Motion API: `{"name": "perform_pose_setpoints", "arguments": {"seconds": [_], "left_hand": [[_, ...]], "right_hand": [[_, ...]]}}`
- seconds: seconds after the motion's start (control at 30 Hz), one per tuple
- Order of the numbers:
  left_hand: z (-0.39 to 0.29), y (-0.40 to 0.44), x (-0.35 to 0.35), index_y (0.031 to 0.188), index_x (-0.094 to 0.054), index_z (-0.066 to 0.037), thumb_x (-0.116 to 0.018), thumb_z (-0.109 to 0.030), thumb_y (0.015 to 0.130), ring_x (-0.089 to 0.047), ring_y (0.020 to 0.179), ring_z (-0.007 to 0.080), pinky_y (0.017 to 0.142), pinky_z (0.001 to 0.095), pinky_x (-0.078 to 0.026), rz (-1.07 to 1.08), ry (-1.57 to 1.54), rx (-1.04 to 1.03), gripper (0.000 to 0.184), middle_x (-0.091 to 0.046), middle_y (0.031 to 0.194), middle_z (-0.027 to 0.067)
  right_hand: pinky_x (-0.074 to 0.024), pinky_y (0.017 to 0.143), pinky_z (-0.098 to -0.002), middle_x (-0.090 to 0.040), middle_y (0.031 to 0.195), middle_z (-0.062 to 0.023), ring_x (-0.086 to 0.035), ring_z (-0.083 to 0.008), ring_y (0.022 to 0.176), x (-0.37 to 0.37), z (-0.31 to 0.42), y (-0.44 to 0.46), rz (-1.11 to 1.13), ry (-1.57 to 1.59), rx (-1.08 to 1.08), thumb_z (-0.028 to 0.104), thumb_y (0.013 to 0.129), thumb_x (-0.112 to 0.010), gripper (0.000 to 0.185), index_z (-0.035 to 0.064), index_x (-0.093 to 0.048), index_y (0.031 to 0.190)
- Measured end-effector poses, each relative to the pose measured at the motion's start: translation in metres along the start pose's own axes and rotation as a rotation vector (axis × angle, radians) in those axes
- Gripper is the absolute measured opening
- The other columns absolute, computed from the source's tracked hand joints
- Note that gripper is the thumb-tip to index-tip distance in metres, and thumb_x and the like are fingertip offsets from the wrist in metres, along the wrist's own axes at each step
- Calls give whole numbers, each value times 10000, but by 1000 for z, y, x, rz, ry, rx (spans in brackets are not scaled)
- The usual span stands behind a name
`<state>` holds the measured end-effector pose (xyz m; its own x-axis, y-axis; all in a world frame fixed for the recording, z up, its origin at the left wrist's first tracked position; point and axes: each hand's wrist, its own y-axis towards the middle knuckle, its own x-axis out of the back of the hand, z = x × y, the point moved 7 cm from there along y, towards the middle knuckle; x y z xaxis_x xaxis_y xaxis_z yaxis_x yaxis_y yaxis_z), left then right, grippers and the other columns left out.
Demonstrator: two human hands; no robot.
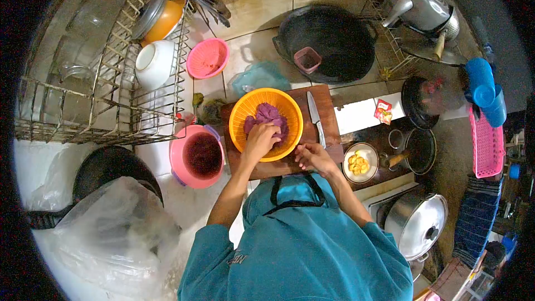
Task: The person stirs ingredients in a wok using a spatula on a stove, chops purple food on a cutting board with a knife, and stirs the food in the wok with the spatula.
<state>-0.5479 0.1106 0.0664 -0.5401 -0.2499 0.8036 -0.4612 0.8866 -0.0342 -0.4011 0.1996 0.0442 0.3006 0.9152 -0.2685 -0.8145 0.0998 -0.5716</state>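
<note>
A yellow-orange colander stands on a brown wooden cutting board and holds dark purple, lumpy food. My left hand reaches over the near rim into the colander, with its fingers closed on the purple food; their tips are partly hidden. My right hand hovers over the board's near right part, beside the colander, fingers loosely bent and apart, with nothing visible in them. A knife with a pale handle lies on the board to the right of the colander.
Left of the board is a pink basin of dark reddish liquid. A plate of yellow pieces sits right. Behind are a black wok, a pink basket and a teal plastic bag. A wire dish rack borders the left.
</note>
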Motion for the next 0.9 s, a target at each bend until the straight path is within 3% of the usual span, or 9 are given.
{"name": "perform_pose_setpoints", "arguments": {"seconds": [0.03,0.13,0.23,0.43,0.53,0.77,0.9], "left_hand": [[3,-2,2,848,-651,-15,-705,-135,691,-602,776,333,682,407,-467,-56,-68,-8,206,-636,836,149],[14,-10,6,864,-644,1,-705,-158,723,-611,785,332,674,391,-477,-160,-161,131,221,-639,855,165],[14,-15,18,864,-625,23,-702,-119,739,-627,805,245,727,325,-479,-138,-343,257,204,-640,884,167],[23,-33,36,1003,-572,38,-680,-21,745,-614,867,185,769,301,-493,-297,-594,353,286,-636,904,111],[28,-35,43,1074,-541,11,-637,31,750,-621,814,159,753,283,-488,-360,-728,288,339,-644,861,108],[19,-36,60,1174,-469,-26,-633,68,734,-610,866,165,766,286,-498,-364,-838,340,479,-624,950,99],[11,-35,81,1142,-504,-27,-631,56,751,-609,864,155,765,273,-496,-467,-782,264,419,-609,1002,96]], "right_hand": [[-467,498,-215,-594,726,-32,-541,-86,565,2,1,-2,-4,10,10,296,921,-498,269,35,-552,885],[-453,476,-204,-593,716,-12,-533,-76,555,9,-2,-2,-27,6,4,296,925,-489,258,54,-555,868],[-451,471,-201,-594,717,-13,-534,-77,553,14,-7,2,-32,15,1,289,929,-482,252,56,-556,865],[-450,467,-200,-596,726,-23,-534,-77,552,12,-5,0,-40,3,16,287,931,-477,251,56,-555,872],[-459,486,-213,-587,715,-35,-541,-93,560,12,3,-3,-50,-18,9,279,932,-476,264,34,-560,879],[-463,475,-212,-586,705,-40,-550,-98,560,20,-6,-1,-59,17,8,282,929,-482,273,25,-564,887],[-468,473,-210,-587,707,-40,-551,-100,555,21,-3,-4,-65,16,21,279,928,-485,263,31,-565,891]]}}
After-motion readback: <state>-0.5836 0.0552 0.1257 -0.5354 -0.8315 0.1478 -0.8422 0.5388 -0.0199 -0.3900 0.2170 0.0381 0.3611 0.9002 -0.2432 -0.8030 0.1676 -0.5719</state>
